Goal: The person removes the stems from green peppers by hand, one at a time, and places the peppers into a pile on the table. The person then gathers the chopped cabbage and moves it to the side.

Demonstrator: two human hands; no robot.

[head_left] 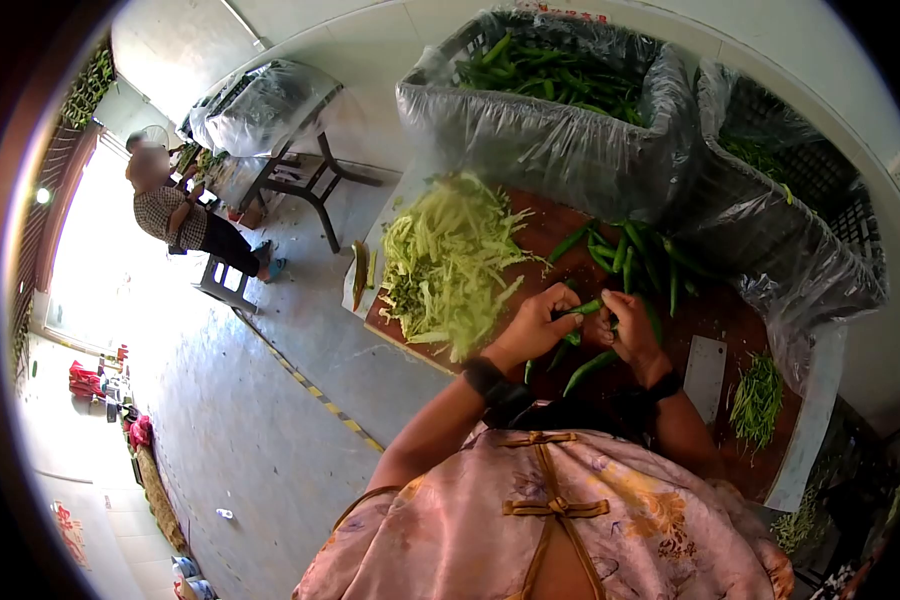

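Observation:
My left hand (535,325) and my right hand (627,328) meet over a reddish-brown cutting board (730,320), both gripping one green chili pepper (587,307) between them. Other whole green peppers (630,255) lie on the board just beyond my hands, and one pepper (590,370) rests under my right wrist. A big heap of pale green shredded strips (450,265) covers the board's left part, beside my left hand.
Two plastic-lined crates stand behind the board: one (550,120) full of green peppers, another (790,210) at the right. A cleaver (706,372) and a pile of stems (758,395) lie at right. A person (185,215) sits far left by a covered table (270,110).

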